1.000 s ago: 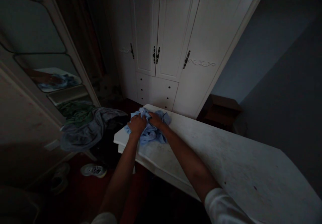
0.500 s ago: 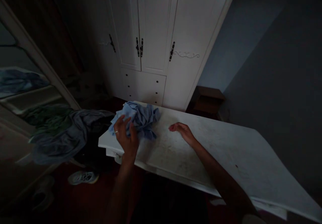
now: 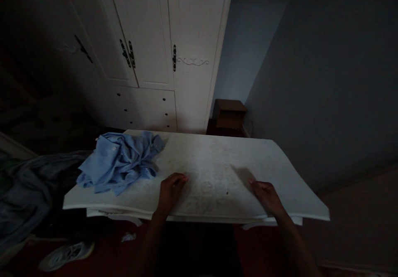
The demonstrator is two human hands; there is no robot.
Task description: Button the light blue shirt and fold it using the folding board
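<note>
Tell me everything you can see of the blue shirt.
The shirt is light blue, looks like thin woven cloth, and lies crumpled in a loose heap. A pale button shows on its upper part, and what looks like a cuff at its right end. It rests on the left end of the white table, the only thing seen touching it.

A dim home interior, likely a bedroom, holds a white wardrobe [image 3: 194, 24], heaped grey clothing [image 3: 26, 196] and a sneaker [image 3: 64, 257].

Head-worn view, facing forward and down, near white table [image 3: 205, 156], wardrobe [image 3: 149, 40] beyond
</note>
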